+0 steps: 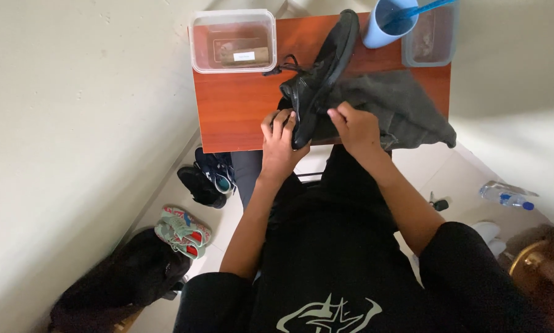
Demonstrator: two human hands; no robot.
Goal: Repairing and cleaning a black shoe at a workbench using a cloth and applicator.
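Black shoe [317,74]: one, laced, lying tilted on its side across the small reddish wooden table [240,114], heel end at the near edge, toe end reaching the far edge. This is the reference item for all entries below.

My left hand [281,143]: at the heel end of the shoe, fingers curled over it, gripping.

My right hand [356,126]: just right of the shoe's heel end, fingers bent and pinched at the shoe's side, touching it; whether it also holds the cloth I cannot tell.

Dark grey cloth [406,111]: crumpled, right of the shoe, partly under it, drooping over the table's right edge.

Clear lidded plastic box [232,40]: left of the shoe's toe end, at the table's far left corner.

Blue cup [389,23]: right of the toe end, a blue stick standing in it.

Second clear container [434,37]: just right of the cup.

Floor, below left of the shoe: dark sneakers [206,180], green and red sandals [183,231].

Floor, below right: plastic bottle [506,195].
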